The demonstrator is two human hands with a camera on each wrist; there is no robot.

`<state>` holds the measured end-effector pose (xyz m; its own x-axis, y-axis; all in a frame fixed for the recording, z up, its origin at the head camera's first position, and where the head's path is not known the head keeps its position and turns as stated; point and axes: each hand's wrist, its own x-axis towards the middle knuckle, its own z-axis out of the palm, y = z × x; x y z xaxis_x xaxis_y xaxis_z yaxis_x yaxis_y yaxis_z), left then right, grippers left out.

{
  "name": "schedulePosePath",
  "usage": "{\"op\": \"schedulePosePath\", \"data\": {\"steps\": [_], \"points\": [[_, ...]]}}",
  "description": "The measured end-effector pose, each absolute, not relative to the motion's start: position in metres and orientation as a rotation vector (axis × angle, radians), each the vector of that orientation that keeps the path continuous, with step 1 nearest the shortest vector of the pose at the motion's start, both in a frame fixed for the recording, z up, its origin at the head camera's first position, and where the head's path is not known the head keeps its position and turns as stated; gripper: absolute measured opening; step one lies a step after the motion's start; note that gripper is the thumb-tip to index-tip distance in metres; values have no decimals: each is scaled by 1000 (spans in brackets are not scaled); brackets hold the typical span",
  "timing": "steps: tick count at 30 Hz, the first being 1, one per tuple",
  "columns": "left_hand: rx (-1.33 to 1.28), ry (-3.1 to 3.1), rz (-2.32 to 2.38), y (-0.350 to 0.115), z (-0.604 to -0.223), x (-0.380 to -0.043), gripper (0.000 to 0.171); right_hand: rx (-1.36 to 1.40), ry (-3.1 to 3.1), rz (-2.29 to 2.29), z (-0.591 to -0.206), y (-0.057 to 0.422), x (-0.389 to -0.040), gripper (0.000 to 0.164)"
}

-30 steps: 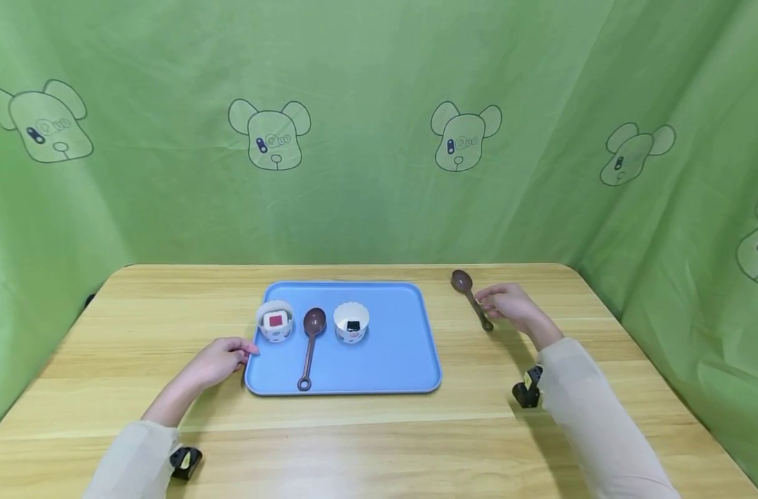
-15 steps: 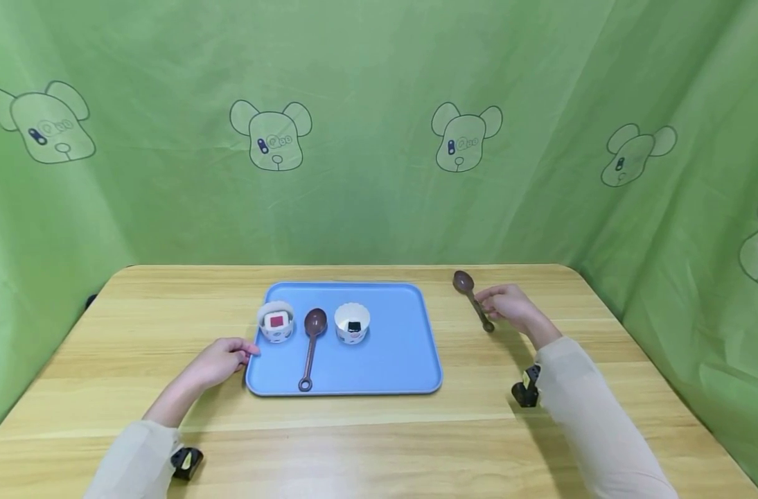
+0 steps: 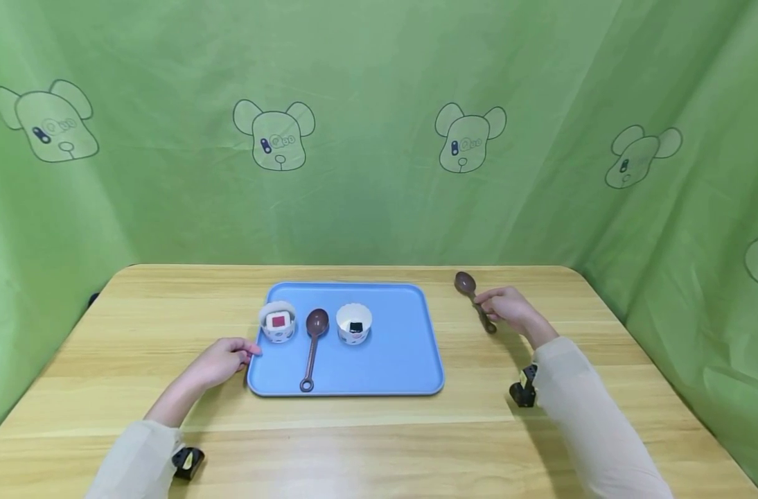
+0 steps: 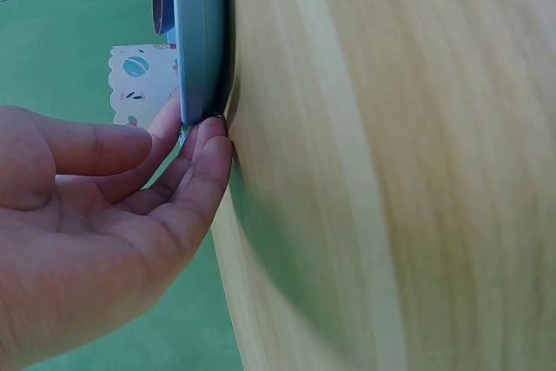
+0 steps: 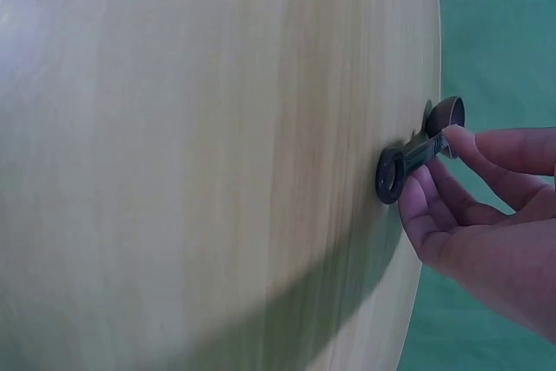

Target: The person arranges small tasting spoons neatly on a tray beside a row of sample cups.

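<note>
At the left edge of a blue tray (image 3: pixel 398 360), my left hand (image 3: pixel 215 362) holds the rim: one fingertip lies over it, with other fingers below, and the thumb stands apart in the left wrist view. On the tray are a paper cup (image 3: pixel 279 337) with a white block marked dark pink, a brown spoon (image 3: pixel 317 322), and a second paper cup (image 3: pixel 353 337) with a black-and-white piece. My right hand (image 3: pixel 510 308) pinches the handle of another brown spoon (image 3: pixel 465 283), right of the tray. In the right wrist view, fingers sit on both sides of that handle (image 5: pixel 417 154).
Everything stands on a wooden table (image 3: pixel 329 450). Behind and beside it hangs a green curtain (image 3: pixel 366 208) printed with bear heads. A black device (image 3: pixel 188 462) sits at the left cuff, another black device (image 3: pixel 524 394) at the right cuff.
My right fingers have come over the handle of the right-hand spoon and now cover part of it. My left hand stays at the tray's edge. The head view has shifted slightly.
</note>
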<state>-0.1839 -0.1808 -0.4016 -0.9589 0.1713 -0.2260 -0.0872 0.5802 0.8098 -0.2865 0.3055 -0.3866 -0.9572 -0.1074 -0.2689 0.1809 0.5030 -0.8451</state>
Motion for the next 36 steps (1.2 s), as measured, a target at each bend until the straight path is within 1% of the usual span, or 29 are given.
{"op": "schedulePosePath", "data": {"steps": [9, 22, 36], "points": [[67, 2524, 1330, -181, -401, -184, 27, 86, 2483, -1416, -388, 305, -287, 39], [59, 2528, 1321, -182, -403, -184, 26, 13, 2504, -1406, -389, 307, -286, 33], [73, 2536, 1320, -182, -403, -184, 27, -20, 2522, -1378, -384, 302, -284, 34]]}}
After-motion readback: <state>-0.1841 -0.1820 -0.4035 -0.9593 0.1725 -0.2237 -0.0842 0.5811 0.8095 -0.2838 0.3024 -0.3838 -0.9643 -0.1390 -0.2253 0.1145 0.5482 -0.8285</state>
